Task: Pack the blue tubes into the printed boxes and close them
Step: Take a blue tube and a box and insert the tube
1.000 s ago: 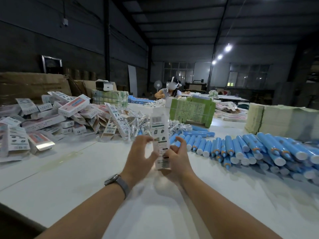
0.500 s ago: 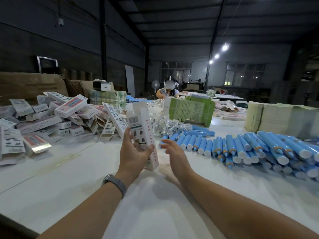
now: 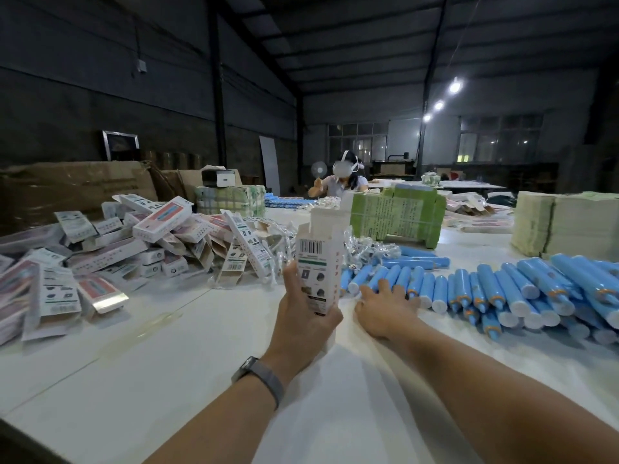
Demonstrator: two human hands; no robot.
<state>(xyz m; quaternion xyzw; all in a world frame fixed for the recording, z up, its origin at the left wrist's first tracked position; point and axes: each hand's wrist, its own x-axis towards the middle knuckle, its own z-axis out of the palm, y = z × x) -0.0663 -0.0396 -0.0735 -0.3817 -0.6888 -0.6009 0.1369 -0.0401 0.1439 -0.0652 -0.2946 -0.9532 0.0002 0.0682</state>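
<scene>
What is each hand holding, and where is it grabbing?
The left hand grips the printed box round its bottom end. The right hand holds nothing; its fingers reach the blue tubes.

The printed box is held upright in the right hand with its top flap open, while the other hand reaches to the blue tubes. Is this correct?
Not quite: the head view shows the printed box in the left hand, not the right. It is upright with its top flap open, and the right hand reaches to the blue tubes.
</scene>
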